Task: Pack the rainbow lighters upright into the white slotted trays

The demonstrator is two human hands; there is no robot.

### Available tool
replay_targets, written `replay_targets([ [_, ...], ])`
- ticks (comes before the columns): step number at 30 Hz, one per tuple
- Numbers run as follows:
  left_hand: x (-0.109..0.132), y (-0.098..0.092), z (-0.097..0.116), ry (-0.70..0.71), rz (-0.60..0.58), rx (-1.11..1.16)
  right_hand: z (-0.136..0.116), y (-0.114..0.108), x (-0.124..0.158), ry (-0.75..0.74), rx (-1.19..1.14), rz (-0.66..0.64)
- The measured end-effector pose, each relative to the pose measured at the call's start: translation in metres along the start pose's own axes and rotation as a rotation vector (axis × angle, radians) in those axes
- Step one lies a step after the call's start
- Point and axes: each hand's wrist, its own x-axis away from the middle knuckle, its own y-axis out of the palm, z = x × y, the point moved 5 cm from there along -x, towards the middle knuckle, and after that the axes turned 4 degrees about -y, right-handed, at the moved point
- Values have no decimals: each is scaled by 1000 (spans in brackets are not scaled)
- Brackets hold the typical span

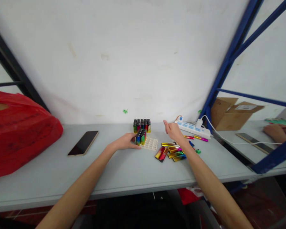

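Disposable lighters (141,137) with shiny coloured wraps stand upright in the left part of a pale tray with round sockets (153,144). My left hand (126,142) curves round the tray's left end, thumb in front and fingers behind, touching the lighters. Further back, against the wall, a second block of upright lighters (142,124) is packed tight. My right hand (173,130) is raised beyond a loose pile of lighters (173,151), one finger stretched out and the others partly curled. I see nothing in it.
A white power strip (193,128) with a plugged-in charger and cable lies behind my right hand. A phone (84,143) and a red plastic bag (21,133) are on the left. Right of the blue post (225,70), a cardboard box (231,113) and another person's hand (276,132) show.
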Motion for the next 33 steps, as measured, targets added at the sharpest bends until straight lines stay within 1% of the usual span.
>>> replay_targets([
  [3,0,0,0,8,2,-17,20,-26,-1,86,50,102],
  [6,0,0,0,18,3,2,44,-53,10,141,84,128],
  [10,0,0,3,48,9,39,88,-85,47,241,209,120],
  [11,0,0,3,52,7,41,99,-91,58,270,241,115],
  [13,0,0,3,42,6,32,121,-96,76,317,285,59],
  [15,0,0,3,26,5,19,140,-96,88,296,322,-8],
  [17,0,0,3,20,3,14,154,-91,96,208,367,-57],
  [20,0,0,3,15,4,29,167,-82,105,64,402,-27],
  [22,1,0,3,13,8,30,172,-74,109,22,411,-25],
  [25,1,0,4,16,8,34,172,-62,109,43,451,-97],
  [28,1,-1,5,19,5,44,163,-54,99,66,444,-162],
  [33,1,-1,4,17,6,25,140,-41,79,-15,298,-258],
])
